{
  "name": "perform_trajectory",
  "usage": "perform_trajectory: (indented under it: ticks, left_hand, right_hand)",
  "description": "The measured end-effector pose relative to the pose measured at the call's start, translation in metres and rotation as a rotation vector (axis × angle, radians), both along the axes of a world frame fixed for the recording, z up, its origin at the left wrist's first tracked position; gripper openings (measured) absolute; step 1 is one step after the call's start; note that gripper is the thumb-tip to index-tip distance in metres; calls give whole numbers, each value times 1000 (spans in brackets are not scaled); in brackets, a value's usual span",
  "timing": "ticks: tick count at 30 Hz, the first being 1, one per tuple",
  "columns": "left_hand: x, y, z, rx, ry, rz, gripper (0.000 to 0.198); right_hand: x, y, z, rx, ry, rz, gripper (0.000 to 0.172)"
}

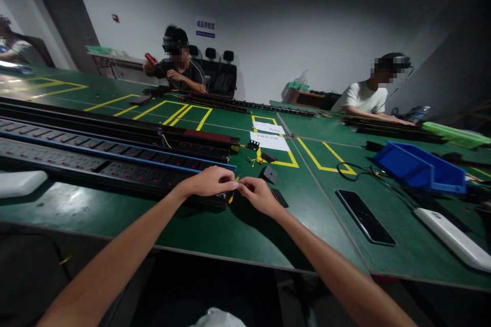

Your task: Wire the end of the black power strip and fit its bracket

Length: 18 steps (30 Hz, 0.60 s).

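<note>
My left hand [213, 181] rests over the right end of a long black power strip [134, 176], its thumb and forefinger pinched together. A short yellow-green wire [230, 197] comes out at that end, and a bit of yellow shows at the fingertips. My right hand [259, 195] is closed in a pinch, its fingertips meeting those of the left; what lies between them is too small to make out. Just right of the strip are a black end cap [269, 174] and a flat black plate [280, 197].
More strips lie parallel behind, one with a blue edge [184, 160]. To the right are a phone [365, 216], a white power bank [452, 239], a blue bin [420, 166] and black cables. Paper sheets [270, 141] lie ahead. Co-workers sit across the green table [307, 225].
</note>
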<state>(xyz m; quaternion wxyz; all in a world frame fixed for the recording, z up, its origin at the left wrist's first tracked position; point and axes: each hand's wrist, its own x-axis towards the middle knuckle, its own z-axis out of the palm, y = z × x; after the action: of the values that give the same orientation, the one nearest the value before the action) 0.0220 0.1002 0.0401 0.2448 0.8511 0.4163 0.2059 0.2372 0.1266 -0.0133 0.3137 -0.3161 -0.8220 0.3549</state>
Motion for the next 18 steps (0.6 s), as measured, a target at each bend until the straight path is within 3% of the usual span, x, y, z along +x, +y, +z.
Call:
perform_trajectory:
  ticks: [8, 18]
  left_hand:
    - [-1, 5, -7, -149, -251, 48, 47]
    - [-1, 2, -2, -156, -242, 17, 40]
  right_hand:
    - [4, -6, 12, -38, 127, 58, 37]
    - [7, -7, 16, -47, 158, 111, 39]
